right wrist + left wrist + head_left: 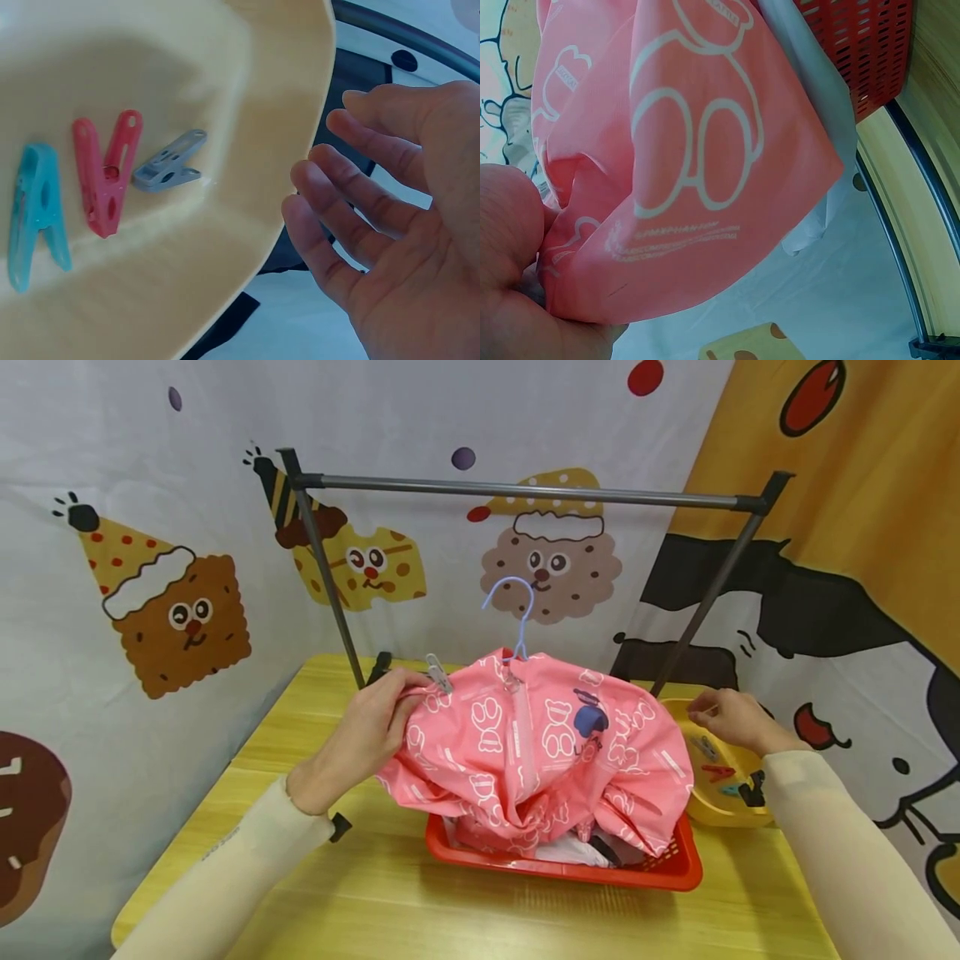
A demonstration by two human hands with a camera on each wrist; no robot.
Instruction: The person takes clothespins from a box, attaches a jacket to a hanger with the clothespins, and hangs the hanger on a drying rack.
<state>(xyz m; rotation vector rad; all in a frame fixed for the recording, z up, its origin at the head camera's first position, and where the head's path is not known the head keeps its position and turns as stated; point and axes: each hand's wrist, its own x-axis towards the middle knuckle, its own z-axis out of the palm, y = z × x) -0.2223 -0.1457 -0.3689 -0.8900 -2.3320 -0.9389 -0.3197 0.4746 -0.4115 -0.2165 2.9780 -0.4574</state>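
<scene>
The left hand [378, 714] pinched 1 pink jacket [547, 743] beside 1 grey clip [438, 674], while the right hand [733, 718], loosely spread and empty, hung near 3 pegs [718, 772] in 1 basin [722, 817].

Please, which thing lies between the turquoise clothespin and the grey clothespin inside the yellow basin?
The red clothespin lies between them; the right wrist view shows this.

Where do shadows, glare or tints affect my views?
Head: a faint dotted pattern marks the table before the red basket; right wrist: soft shadow inside the yellow tray; left wrist: dim and bluish, dulling the pink jacket.
</scene>
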